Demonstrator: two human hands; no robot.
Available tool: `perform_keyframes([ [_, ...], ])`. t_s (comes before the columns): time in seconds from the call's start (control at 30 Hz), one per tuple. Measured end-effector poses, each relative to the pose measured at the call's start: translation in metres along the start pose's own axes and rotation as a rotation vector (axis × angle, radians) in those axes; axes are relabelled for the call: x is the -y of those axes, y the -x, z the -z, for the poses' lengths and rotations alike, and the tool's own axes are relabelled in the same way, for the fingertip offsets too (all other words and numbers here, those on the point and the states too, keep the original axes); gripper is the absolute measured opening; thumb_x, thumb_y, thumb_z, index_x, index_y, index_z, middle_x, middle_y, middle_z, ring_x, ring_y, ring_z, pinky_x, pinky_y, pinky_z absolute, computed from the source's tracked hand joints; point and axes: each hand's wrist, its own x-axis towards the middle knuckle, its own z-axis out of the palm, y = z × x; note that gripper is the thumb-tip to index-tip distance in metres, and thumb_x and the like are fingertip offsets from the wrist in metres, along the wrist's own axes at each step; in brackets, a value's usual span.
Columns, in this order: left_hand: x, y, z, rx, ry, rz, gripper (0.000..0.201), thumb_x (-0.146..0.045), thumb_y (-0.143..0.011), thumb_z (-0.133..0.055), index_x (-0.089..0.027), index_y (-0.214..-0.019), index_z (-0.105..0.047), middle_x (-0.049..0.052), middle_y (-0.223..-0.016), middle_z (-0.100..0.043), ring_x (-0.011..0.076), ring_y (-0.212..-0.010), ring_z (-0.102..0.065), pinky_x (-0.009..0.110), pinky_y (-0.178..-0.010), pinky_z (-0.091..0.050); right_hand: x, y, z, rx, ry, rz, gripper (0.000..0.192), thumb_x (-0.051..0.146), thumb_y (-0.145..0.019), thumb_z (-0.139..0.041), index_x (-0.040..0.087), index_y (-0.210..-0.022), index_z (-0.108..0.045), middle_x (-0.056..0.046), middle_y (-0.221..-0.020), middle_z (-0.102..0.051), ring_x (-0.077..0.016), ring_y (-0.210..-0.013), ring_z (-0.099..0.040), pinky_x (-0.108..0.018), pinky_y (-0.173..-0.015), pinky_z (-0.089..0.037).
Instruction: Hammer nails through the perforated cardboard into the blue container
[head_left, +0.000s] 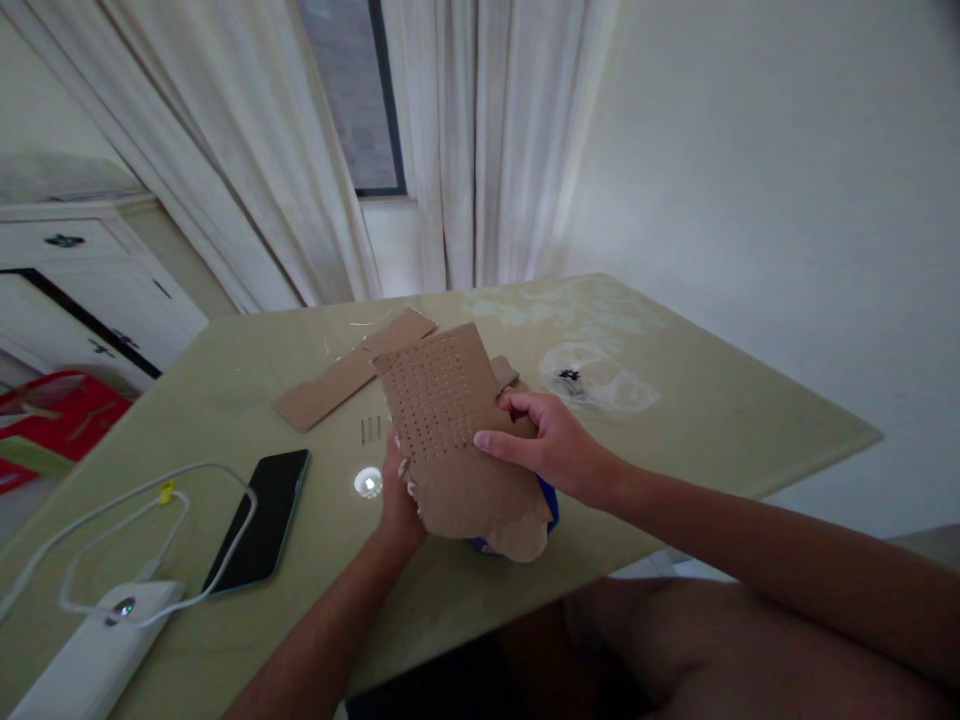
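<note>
both hands hold a brown cardboard sheet (450,430) with rows of small holes, raised a little above the near edge of the bench (712,420). the right hand (551,445) clamps its right edge, thumb on the front, and the left hand (397,490) grips the lower left edge (mostly hidden behind it). something blue (551,500) shows under the sheet. on the bench lie a cardboard strip (352,375), a black phone (262,520), a white cable (142,520) and a plastic bag (600,380).
</note>
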Motion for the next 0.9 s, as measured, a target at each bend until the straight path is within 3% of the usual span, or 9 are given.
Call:
perform_keyframes([
  [0.13, -0.01, -0.017, 0.008, -0.131, -0.086, -0.055, 0.033, -0.03, -0.103, -0.064, -0.022, -0.135, -0.067, 0.01, -0.119, -0.072, 0.0246, -0.1, -0.066, 0.04, -0.083, -0.058, 0.0, 0.0, 0.002, -0.083, 0.024, 0.028, 0.041, 0.054, -0.081, -0.086, 0.02, -0.099, -0.072, -0.006, -0.098, -0.075, -0.0229, -0.086, -0.069, -0.032, -0.069, -0.056],
  [0.23, -0.02, -0.018, 0.016, -0.302, -0.192, -0.24, 0.031, -0.025, -0.107, -0.059, -0.022, -0.136, -0.067, 0.011, -0.121, -0.074, 0.0233, -0.103, -0.067, 0.04, -0.088, -0.057, -0.001, 0.0, 0.002, -0.119, 0.079, 0.036, 0.042, 0.056, -0.081, -0.086, 0.021, -0.097, -0.07, -0.003, -0.093, -0.072, -0.0214, -0.082, -0.066, -0.03, -0.065, -0.053],
  [0.27, -0.023, -0.017, 0.018, -0.304, -0.216, -0.341, 0.029, -0.025, -0.106, -0.063, -0.022, -0.134, -0.069, 0.01, -0.119, -0.075, 0.024, -0.105, -0.068, 0.041, -0.091, -0.057, -0.002, 0.0, 0.001, -0.116, 0.093, 0.039, 0.041, 0.056, -0.081, -0.086, 0.022, -0.095, -0.069, -0.002, -0.09, -0.07, -0.0203, -0.08, -0.064, -0.029, -0.064, -0.051],
  [0.33, -0.029, -0.013, 0.02, -0.193, -0.227, -0.531, 0.027, -0.025, -0.101, -0.072, -0.025, -0.128, -0.073, 0.009, -0.116, -0.077, 0.0248, -0.107, -0.071, 0.042, -0.095, -0.057, -0.003, 0.0, 0.0, -0.082, 0.114, 0.047, 0.04, 0.056, -0.082, -0.085, 0.022, -0.094, -0.067, -0.001, -0.088, -0.068, -0.0187, -0.078, -0.062, -0.028, -0.064, -0.049],
  [0.43, -0.033, -0.01, 0.019, -0.031, -0.161, -0.65, 0.024, -0.018, -0.098, -0.077, -0.028, -0.119, -0.077, 0.006, -0.113, -0.079, 0.0229, -0.103, -0.074, 0.04, -0.094, -0.058, -0.004, 0.001, -0.002, -0.049, 0.141, 0.061, 0.037, 0.053, -0.084, -0.083, 0.022, -0.095, -0.067, -0.001, -0.091, -0.067, -0.0187, -0.081, -0.06, -0.028, -0.067, -0.05],
  [0.57, -0.032, -0.008, 0.016, -0.035, -0.057, -0.65, 0.021, -0.011, -0.099, -0.072, -0.026, -0.113, -0.076, 0.005, -0.108, -0.081, 0.021, -0.1, -0.075, 0.037, -0.089, -0.06, -0.002, 0.0, -0.003, -0.026, 0.184, 0.072, 0.036, 0.05, -0.083, -0.085, 0.022, -0.097, -0.068, -0.001, -0.091, -0.067, -0.0197, -0.084, -0.059, -0.029, -0.07, -0.048],
  [0.67, -0.032, -0.003, 0.014, -0.031, 0.061, -0.634, 0.013, -0.016, -0.105, -0.063, -0.026, -0.111, -0.07, 0.006, -0.108, -0.082, 0.0205, -0.098, -0.077, 0.038, -0.088, -0.061, -0.002, 0.0, -0.003, -0.002, 0.205, 0.068, 0.036, 0.049, -0.081, -0.087, 0.022, -0.096, -0.067, 0.001, -0.085, -0.064, -0.0182, -0.079, -0.056, -0.029, -0.067, -0.045],
  [0.8, -0.032, -0.003, 0.011, -0.115, 0.174, -0.523, 0.01, -0.027, -0.112, -0.053, -0.025, -0.107, -0.061, 0.005, -0.101, -0.082, 0.0179, -0.092, -0.077, 0.035, -0.082, -0.062, -0.005, -0.001, -0.004, -0.023, 0.158, -0.004, 0.036, 0.052, -0.082, -0.086, 0.022, -0.092, -0.067, 0.001, -0.081, -0.064, -0.0183, -0.075, -0.056, -0.029, -0.062, -0.044],
  [0.9, -0.022, -0.024, 0.021, -0.259, 0.076, -0.327, 0.012, -0.033, -0.109, -0.059, -0.023, -0.104, -0.064, 0.005, -0.097, -0.081, 0.0178, -0.089, -0.077, 0.033, -0.082, -0.062, -0.005, -0.002, -0.002, -0.059, 0.123, -0.033, 0.038, 0.055, -0.082, -0.085, 0.022, -0.091, -0.067, -0.001, -0.085, -0.067, -0.0196, -0.077, -0.06, -0.029, -0.062, -0.047],
])
